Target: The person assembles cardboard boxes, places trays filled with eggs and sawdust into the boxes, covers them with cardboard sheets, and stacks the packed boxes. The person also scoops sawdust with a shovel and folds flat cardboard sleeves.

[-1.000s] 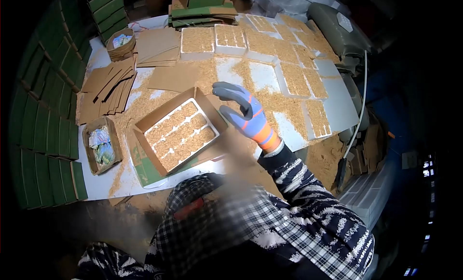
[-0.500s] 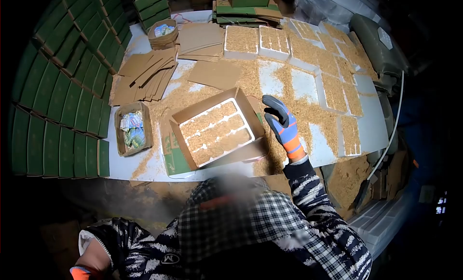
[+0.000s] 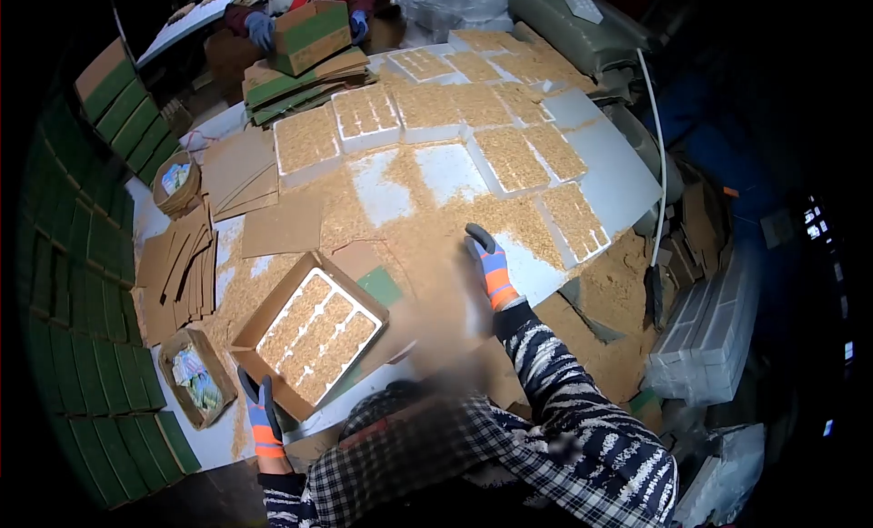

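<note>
An open cardboard box (image 3: 355, 282) stands tilted across the near left of the table. Inside it sits a white foam tray (image 3: 380, 324) filled with rows of light-brown shavings. My left hand (image 3: 262, 413), in a grey, blue and orange glove, grips the box at its near left corner, fingers against the wall. To the right, my gloved right hand (image 3: 491, 266) is over the shavings-strewn table, apart from the box; its fingers are extended and hold nothing. Left of the box, a small carton (image 3: 221, 382) contains colourful packets (image 3: 197, 380).
Several filled foam trays (image 3: 514, 160) stand at the back and right. Cardboard sheets (image 3: 284, 226) lie left. Green boxes (image 3: 118, 382) are stacked along the left. Across the table, a person's gloved hands (image 3: 261, 30) are at a green box (image 3: 312, 39). A white pole (image 3: 657, 146) rises at right.
My left hand has come up from below onto the box's corner. The view has turned, and the box now appears farther left and lower. A co-worker has come into view at the back.
</note>
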The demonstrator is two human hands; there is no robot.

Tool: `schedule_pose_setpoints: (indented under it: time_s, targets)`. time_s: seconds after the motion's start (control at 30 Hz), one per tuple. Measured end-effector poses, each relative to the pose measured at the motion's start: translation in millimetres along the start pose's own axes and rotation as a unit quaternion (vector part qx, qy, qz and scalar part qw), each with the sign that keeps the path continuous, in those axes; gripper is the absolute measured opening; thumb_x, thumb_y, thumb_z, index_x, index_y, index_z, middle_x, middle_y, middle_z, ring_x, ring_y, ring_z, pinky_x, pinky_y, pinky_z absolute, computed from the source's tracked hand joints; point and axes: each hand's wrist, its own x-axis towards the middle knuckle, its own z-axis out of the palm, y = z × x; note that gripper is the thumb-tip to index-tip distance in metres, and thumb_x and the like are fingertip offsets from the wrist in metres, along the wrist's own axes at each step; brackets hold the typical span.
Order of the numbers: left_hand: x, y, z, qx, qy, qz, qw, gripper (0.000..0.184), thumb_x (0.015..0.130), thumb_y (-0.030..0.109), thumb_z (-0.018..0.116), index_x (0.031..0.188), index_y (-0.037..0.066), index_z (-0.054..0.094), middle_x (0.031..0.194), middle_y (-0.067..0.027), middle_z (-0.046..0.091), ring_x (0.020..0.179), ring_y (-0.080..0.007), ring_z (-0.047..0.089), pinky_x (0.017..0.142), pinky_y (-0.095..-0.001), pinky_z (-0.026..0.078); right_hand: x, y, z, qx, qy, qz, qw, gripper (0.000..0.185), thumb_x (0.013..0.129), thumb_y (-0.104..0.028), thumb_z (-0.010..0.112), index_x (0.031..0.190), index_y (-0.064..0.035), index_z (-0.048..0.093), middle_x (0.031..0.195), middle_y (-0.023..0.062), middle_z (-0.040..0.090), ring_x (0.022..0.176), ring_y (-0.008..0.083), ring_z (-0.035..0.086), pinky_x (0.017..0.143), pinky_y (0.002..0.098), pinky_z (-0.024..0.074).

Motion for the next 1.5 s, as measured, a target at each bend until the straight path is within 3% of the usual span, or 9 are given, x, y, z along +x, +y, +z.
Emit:
schedule_pose_setpoints:
  time_s: [0.17, 0.4, 0.5, 0.7, 0.93, 1.1, 1.27, 1.4, 1.5]
  targets:
    - [-0.1, 10.2, 22.3, -0.271, 0.037, -0.143, 0.951, 0.029, 0.099, 0.022, 0.056, 0.118, 0.001, 0.058, 0.102, -0.0091, 0.066, 0.096, -0.0204, 0.064, 0.089, -0.0332, 0.051, 73.2, 39.5, -83.6, 0.132, 0.145, 0.079, 0.977, 0.036, 0.095, -0.018, 0.066, 0.129, -0.0056, 0.062, 0.113, 0.0065, 0.068, 0.097, 0.0176, 0.065, 0.085, 0.0316, 0.0536]
    - [8.2, -60.3, 2.5, -0.053, 0.069, -0.069, 0.994, 0.035, 0.101, 0.021, 0.052, 0.129, -0.001, 0.054, 0.121, -0.0072, 0.060, 0.106, -0.0176, 0.059, 0.093, -0.0316, 0.049, 185.3, 110.4, -126.7, 0.010, 0.255, 0.005, 0.967, 0.028, 0.093, -0.014, 0.066, 0.116, 0.0010, 0.065, 0.104, 0.0082, 0.069, 0.093, 0.0196, 0.062, 0.085, 0.0330, 0.0504]
    - [4.2, 13.0, 26.6, -0.218, 0.056, -0.132, 0.965, 0.048, 0.098, 0.019, 0.053, 0.143, 0.003, 0.044, 0.125, -0.0087, 0.058, 0.114, -0.0195, 0.055, 0.099, -0.0334, 0.045, 176.5, 60.4, -42.7, 0.067, 0.112, -0.049, 0.990, 0.035, 0.092, -0.004, 0.064, 0.127, 0.0013, 0.060, 0.114, 0.0072, 0.067, 0.097, 0.0133, 0.061, 0.087, 0.0263, 0.0502]
    - [-6.8, -25.6, 7.2, 0.227, 0.027, 0.114, 0.967, 0.044, 0.099, 0.017, 0.051, 0.140, 0.001, 0.047, 0.129, -0.0098, 0.057, 0.115, -0.0209, 0.055, 0.099, -0.0348, 0.046, 118.9, -19.7, 193.9, -0.195, -0.365, -0.263, 0.872, 0.063, 0.084, -0.031, 0.074, 0.141, -0.0140, 0.050, 0.142, 0.0154, 0.051, 0.131, 0.0348, 0.048, 0.110, 0.0439, 0.0398]
    - [-1.3, 65.2, 44.6, -0.041, 0.064, -0.098, 0.992, 0.058, 0.099, 0.019, 0.053, 0.151, 0.001, 0.035, 0.143, -0.0122, 0.051, 0.127, -0.0191, 0.050, 0.106, -0.0320, 0.040, 105.9, 14.8, 358.5, -0.530, -0.450, -0.328, 0.640, 0.115, 0.064, -0.063, 0.076, 0.152, -0.0047, 0.031, 0.160, 0.0223, 0.024, 0.148, 0.0436, 0.019, 0.120, 0.0560, 0.0127]
    - [3.9, -8.1, 20.5, -0.144, 0.119, -0.007, 0.982, 0.055, 0.102, 0.030, 0.055, 0.146, -0.001, 0.044, 0.143, -0.0123, 0.054, 0.127, -0.0189, 0.052, 0.109, -0.0312, 0.038, 103.5, 29.5, 364.9, -0.550, -0.491, -0.377, 0.560, 0.078, 0.079, -0.041, 0.071, 0.143, -0.0062, 0.043, 0.144, 0.0221, 0.045, 0.134, 0.0417, 0.043, 0.111, 0.0483, 0.0357]
    - [63.4, -44.7, -96.9, 0.142, 0.307, -0.022, 0.941, 0.027, 0.090, 0.012, 0.063, 0.115, 0.004, 0.070, 0.130, -0.0131, 0.062, 0.118, -0.0289, 0.059, 0.101, -0.0357, 0.046, 115.8, 5.6, 333.6, -0.502, -0.431, -0.399, 0.634, 0.045, 0.085, -0.020, 0.062, 0.130, -0.0133, 0.060, 0.130, 0.0139, 0.063, 0.118, 0.0303, 0.061, 0.098, 0.0439, 0.0481]
    - [128.3, -43.7, -142.1, 0.388, 0.343, -0.109, 0.848, 0.037, 0.084, 0.030, 0.070, 0.115, 0.011, 0.070, 0.126, -0.0152, 0.063, 0.116, -0.0344, 0.059, 0.102, -0.0425, 0.046, 124.3, -42.9, 307.7, -0.466, -0.357, -0.334, 0.738, 0.038, 0.084, -0.015, 0.068, 0.122, -0.0193, 0.069, 0.118, 0.0128, 0.069, 0.108, 0.0329, 0.065, 0.094, 0.0403, 0.0514]
    - [156.2, -58.4, -154.5, 0.481, 0.201, -0.144, 0.841, 0.034, 0.079, 0.035, 0.074, 0.107, 0.016, 0.072, 0.115, -0.0123, 0.069, 0.110, -0.0329, 0.062, 0.094, -0.0416, 0.049, 140.0, -50.2, 286.3, -0.450, -0.391, -0.304, 0.743, 0.034, 0.086, -0.015, 0.068, 0.120, -0.0196, 0.071, 0.119, 0.0127, 0.067, 0.109, 0.0339, 0.064, 0.094, 0.0389, 0.0504]
